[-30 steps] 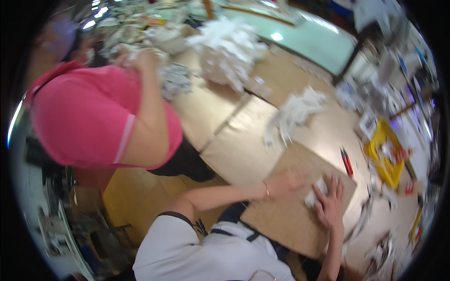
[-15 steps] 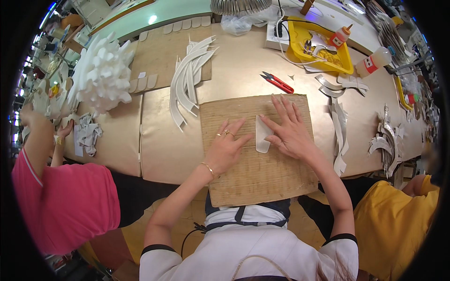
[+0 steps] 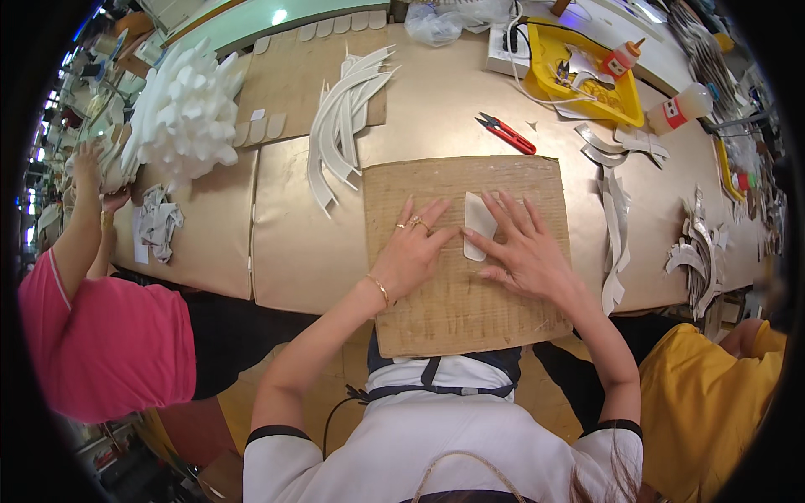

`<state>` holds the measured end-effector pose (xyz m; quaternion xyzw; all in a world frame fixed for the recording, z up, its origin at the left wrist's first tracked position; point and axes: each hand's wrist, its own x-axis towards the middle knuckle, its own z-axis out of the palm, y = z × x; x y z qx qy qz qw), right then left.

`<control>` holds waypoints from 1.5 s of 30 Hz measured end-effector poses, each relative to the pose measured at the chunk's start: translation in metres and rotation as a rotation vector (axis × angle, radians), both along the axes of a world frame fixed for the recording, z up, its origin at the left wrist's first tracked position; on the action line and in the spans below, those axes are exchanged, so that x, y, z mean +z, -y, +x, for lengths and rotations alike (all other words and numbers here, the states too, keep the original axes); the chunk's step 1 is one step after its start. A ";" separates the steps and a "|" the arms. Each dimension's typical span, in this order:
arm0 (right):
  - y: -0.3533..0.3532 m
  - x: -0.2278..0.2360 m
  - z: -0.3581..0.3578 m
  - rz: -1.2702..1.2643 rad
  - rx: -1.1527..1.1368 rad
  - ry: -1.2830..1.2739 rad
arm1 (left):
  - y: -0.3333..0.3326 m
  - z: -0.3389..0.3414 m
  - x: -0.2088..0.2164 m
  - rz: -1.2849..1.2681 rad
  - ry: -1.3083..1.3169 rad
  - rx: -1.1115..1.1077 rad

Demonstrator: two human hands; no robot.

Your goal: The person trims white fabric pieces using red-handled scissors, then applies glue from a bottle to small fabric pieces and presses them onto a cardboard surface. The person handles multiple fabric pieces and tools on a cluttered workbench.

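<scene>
A small off-white strip with rounded corners (image 3: 478, 216) lies on a brown cardboard sheet (image 3: 453, 318) in front of me. On its right side, my right hand (image 3: 524, 247) lies with the fingers spread, the fingertips at the strip's edge and partly over it. My left hand (image 3: 411, 251) rests on the board to the left, fingers stretched out, one fingertip close to the strip's left edge. Neither hand is closed round anything. Red-handled thread snips (image 3: 506, 134) lie beyond the board's far right corner.
Curved white strips (image 3: 340, 126) lie beyond the board at left, near a white foam-like bundle (image 3: 189, 117). A yellow tray (image 3: 579, 71) and a bottle (image 3: 681, 109) stand at far right. Curved offcuts (image 3: 616, 239) lie right of the board. People sit on both sides.
My right hand has shifted slightly along the strip, its thumb now lower and off it. The left fingertip has come nearer the strip. The neighbour at left has raised an arm farther forward.
</scene>
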<state>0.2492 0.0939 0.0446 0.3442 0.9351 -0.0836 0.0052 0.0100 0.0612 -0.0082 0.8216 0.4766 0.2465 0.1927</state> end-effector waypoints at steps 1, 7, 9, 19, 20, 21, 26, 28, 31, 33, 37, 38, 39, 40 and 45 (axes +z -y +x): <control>0.004 0.001 0.000 -0.048 -0.007 0.005 | 0.000 -0.001 0.000 0.000 0.010 0.000; 0.018 0.003 0.006 -0.085 0.045 -0.057 | 0.000 0.000 -0.009 0.035 0.010 -0.019; 0.014 0.007 0.014 -0.284 0.003 -0.159 | 0.000 0.003 -0.013 0.078 -0.006 -0.006; 0.011 0.002 -0.007 -0.198 -0.064 -0.035 | -0.001 0.005 -0.013 0.002 0.052 0.015; 0.017 0.004 -0.007 -0.210 -0.059 -0.006 | -0.001 0.006 -0.013 -0.021 0.055 0.008; 0.019 0.007 -0.004 -0.246 -0.058 -0.030 | -0.001 0.006 -0.013 -0.011 0.066 0.012; 0.014 0.015 0.017 -0.567 -0.129 -0.398 | 0.000 0.006 -0.015 0.017 0.100 0.015; 0.006 0.011 0.015 -0.443 -0.188 -0.422 | 0.000 0.006 -0.016 0.010 0.106 0.023; 0.001 0.001 0.005 -0.224 -0.198 -0.303 | 0.000 0.007 -0.016 0.021 0.115 0.029; 0.004 -0.003 0.001 -0.142 -0.156 -0.205 | 0.000 0.007 -0.015 0.027 0.110 0.032; 0.018 -0.001 0.013 -0.245 -0.070 -0.204 | -0.001 0.006 -0.016 0.005 0.061 0.040; 0.022 0.001 0.019 -0.299 -0.059 -0.238 | 0.000 0.006 -0.016 -0.028 0.042 0.028; 0.021 0.002 0.023 -0.367 -0.077 -0.327 | 0.000 0.006 -0.017 0.027 0.043 0.055; 0.016 0.001 0.025 -0.436 -0.116 -0.412 | 0.001 0.004 -0.017 0.058 0.050 0.057; -0.012 -0.016 0.019 -0.199 -0.286 -0.347 | 0.004 0.002 -0.017 0.044 0.112 0.077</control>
